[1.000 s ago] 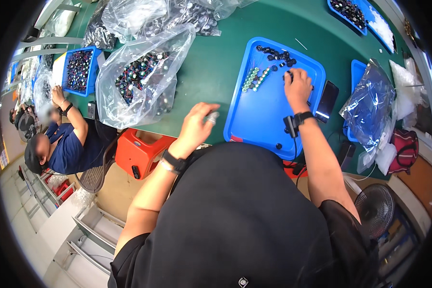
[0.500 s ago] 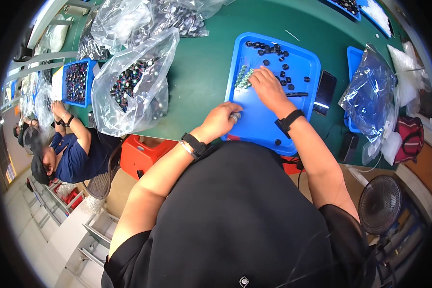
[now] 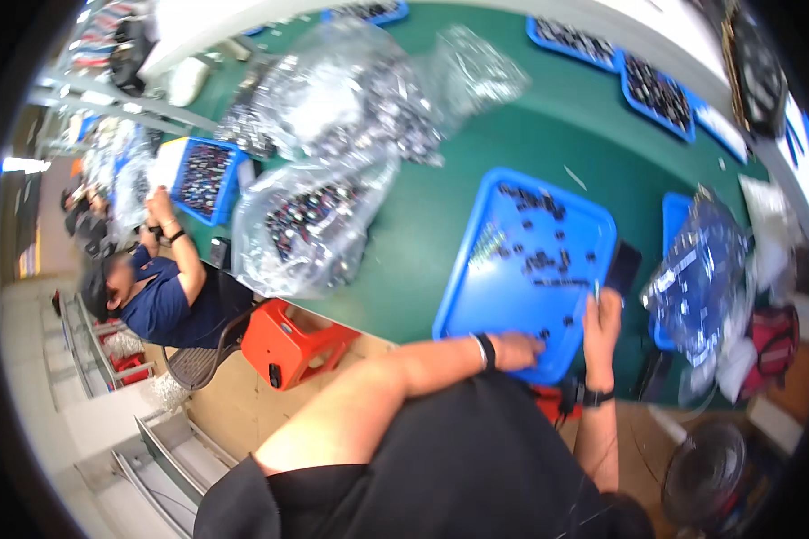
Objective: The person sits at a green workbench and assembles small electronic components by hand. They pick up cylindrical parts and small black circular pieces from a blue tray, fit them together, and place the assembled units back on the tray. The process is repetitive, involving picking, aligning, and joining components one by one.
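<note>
A blue tray (image 3: 481,310) lies in front of me on the green table. Small black round parts (image 3: 548,262) are scattered over its far half and right side, beside a thin black stick (image 3: 562,283) and a patch of small pale green pieces (image 3: 487,244). My left hand (image 3: 517,350) is low over the tray's near edge, its blurred fingertips next to a single black part (image 3: 544,334). At the tray's right rim my right hand (image 3: 604,319) is closed, upright, with a thin pale thing (image 3: 596,289) showing at its fingertips, too blurred to name.
A dark phone (image 3: 625,267) lies right of the tray. Clear bags of parts (image 3: 315,225) cover the table's left. A second blue tray under a plastic bag (image 3: 701,278) stands at right. A co-worker (image 3: 175,292) sits at left near a red stool (image 3: 288,346).
My view has shifted, with the tray lower in it. My right hand has left the pale green pieces for the right rim. My left hand has moved right along the near edge.
</note>
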Available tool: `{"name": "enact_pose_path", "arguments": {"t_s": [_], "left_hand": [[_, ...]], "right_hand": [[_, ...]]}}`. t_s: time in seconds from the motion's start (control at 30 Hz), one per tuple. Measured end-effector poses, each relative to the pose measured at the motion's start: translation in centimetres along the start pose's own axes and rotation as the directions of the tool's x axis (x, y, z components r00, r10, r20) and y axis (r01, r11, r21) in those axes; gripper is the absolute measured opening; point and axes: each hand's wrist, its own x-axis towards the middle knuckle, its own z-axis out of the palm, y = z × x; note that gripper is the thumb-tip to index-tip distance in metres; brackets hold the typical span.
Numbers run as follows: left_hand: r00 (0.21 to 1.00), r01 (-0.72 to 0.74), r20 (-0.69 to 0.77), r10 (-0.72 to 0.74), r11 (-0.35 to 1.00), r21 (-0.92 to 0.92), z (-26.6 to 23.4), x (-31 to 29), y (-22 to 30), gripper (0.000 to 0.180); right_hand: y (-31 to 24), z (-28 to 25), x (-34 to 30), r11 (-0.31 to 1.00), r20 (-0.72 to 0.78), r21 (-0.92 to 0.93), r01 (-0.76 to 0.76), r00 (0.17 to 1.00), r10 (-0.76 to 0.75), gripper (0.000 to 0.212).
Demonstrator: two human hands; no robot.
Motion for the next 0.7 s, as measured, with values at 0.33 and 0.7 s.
{"name": "enact_pose_path", "arguments": {"t_s": [0.33,0.7], "left_hand": [[0.879,0.157,-0.322,-0.351,0.852,-0.5,-6.9,-2.2,0.5,0.029],[0.679,0.133,-0.255,-0.688,0.457,-0.88,-16.9,-7.5,7.8,0.032]], "right_hand": [[-1.5,1.8,-1.6,0.927,0.139,0.311,-0.21,0.975,0.174,0.013],[-6.4,6.7,-2.8,0.907,0.522,0.334,-0.255,0.852,0.047,0.018]]}}
